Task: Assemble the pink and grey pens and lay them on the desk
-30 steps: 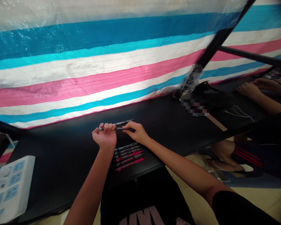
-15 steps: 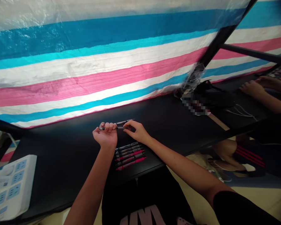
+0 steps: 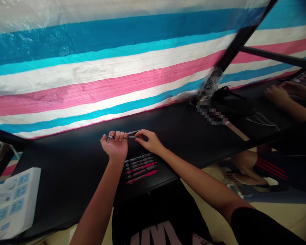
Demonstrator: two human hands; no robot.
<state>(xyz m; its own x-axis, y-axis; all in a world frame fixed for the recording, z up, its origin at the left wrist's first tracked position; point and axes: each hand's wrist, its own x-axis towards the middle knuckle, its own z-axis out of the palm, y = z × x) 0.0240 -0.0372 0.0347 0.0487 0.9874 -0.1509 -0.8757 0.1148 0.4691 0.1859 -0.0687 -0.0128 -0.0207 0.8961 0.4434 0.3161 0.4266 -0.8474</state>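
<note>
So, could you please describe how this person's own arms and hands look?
The left hand and right hand are bare; no gloves show. The left forearm and right forearm are uncovered too, with no watch or bracelet visible. A plain black sleeve covers the upper right arm; the left sleeve is out of view.

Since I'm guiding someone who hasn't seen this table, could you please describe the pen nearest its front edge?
On the black table, look below the right hand in the picture for a row of pens. The end pen, closest to the near edge, has a red grip, unlike the dark-gripped pen beside it.
</note>
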